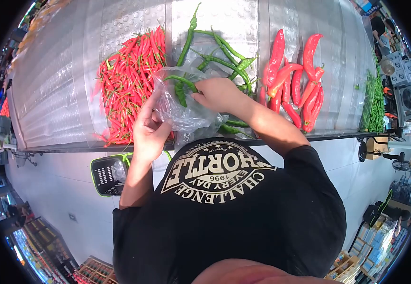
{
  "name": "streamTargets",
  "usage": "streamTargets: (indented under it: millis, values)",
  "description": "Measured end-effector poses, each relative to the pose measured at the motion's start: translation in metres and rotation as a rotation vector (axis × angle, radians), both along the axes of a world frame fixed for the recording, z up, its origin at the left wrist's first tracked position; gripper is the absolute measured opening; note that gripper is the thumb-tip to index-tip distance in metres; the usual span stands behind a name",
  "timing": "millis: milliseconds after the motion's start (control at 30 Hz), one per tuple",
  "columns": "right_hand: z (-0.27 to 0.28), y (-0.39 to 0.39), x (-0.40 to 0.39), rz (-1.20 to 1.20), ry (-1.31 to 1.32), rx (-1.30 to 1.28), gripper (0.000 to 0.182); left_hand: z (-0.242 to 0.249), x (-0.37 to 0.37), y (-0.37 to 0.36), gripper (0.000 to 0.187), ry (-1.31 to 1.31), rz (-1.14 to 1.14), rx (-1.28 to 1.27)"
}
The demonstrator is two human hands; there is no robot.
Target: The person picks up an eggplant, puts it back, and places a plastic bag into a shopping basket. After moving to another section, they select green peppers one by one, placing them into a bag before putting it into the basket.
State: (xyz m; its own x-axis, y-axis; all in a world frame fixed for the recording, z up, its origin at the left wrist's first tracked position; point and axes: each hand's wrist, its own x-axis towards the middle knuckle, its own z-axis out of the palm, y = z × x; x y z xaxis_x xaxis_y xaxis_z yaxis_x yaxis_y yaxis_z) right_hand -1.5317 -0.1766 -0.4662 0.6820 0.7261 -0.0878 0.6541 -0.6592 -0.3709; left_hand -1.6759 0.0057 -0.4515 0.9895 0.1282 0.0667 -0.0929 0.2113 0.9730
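Note:
My left hand (149, 132) grips the edge of a clear plastic bag (189, 118), thumb and fingers closed on the film. My right hand (220, 97) reaches over the bag's mouth, its fingers closed round a long green chili pepper (181, 80) whose curved end points left. Another green pepper (181, 94) shows below it, overlapping the bag. Behind my right hand, several long green peppers (236, 64) lie loose on the display counter (212, 16). More green peppers (234, 128) poke out under my right forearm.
Left of the bag is a heap of thin red chilies (132, 83). Large red peppers (276, 57) lie to the right, and a green pile (373, 104) sits at the far right end. Below the dark counter edge (328, 137), a black basket with a green rim (107, 176) stands on the floor.

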Motion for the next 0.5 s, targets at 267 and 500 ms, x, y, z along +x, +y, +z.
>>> streamTargets:
  millis: [267, 500]
  values:
    - [0.007, -0.037, 0.038, -0.233, -0.097, 0.398, 0.026, -0.003, 0.001, 0.004, 0.070, -0.037, 0.073, 0.020]
    - [-0.036, -0.048, 0.073, -0.322, -0.272, -0.022, 0.024, -0.003, 0.004, 0.002, 0.069, -0.021, 0.044, 0.026]
